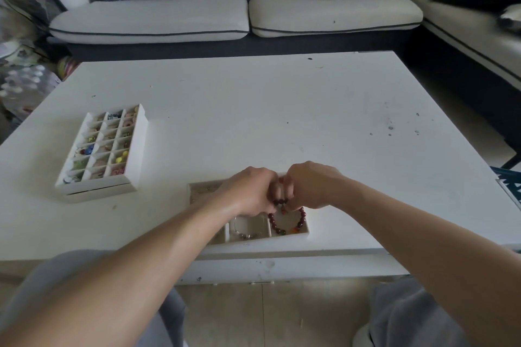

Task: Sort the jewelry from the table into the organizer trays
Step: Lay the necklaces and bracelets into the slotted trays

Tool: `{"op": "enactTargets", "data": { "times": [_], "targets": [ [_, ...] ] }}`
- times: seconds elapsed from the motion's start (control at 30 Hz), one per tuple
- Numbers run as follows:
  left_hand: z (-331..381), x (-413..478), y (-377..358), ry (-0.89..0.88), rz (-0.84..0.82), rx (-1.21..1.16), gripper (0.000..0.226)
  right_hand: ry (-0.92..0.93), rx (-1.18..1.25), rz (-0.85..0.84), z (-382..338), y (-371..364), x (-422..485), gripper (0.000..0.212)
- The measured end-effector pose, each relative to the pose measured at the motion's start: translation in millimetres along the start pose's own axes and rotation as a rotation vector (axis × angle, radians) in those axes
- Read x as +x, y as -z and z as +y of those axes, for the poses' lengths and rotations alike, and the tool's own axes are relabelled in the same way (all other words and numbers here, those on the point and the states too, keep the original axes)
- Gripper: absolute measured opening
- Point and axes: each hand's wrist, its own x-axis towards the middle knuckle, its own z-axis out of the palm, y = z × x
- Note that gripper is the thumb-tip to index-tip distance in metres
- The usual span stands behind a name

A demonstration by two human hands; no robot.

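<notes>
The left hand (248, 191) and the right hand (311, 186) cover the middle of the near white tray (282, 238), so most of its far boxes cannot be seen. The fingertips curl under and are hidden. The string of dark red beads (280, 202) sits inside both grips, and only a few beads peek out. The thin silver chain (249, 235) runs up under the left hand. The bits in the white tray with many small boxes (138, 149) are too small to name.
</notes>
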Motion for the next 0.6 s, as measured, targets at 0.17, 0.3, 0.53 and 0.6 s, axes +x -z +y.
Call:
{"op": "enactTargets", "data": {
  "times": [0.17,0.3,0.53,0.6],
  "targets": [
    [0.7,-1.1,-3.9,-0.042,0.014,0.077,0.026,-0.019,-0.06,-0.002,-1.5,-4.1,4.1,0.027],
    [2.0,-2.6,-12.7,-0.056,0.046,0.151,0.015,-0.024,-0.118,0.04,-3.4,-9.7,6.9,0.026],
    [3.2,-7.7,-14.6,-0.071,0.077,0.206,0.015,0.028,-0.056,-0.031,7.3,-1.6,5.5,0.02],
    [2.1,-8.9,-14.2,-0.063,0.072,0.19,0.02,0.04,-0.029,-0.089,9.5,-2.1,4.2,0.017]
  ]
}}
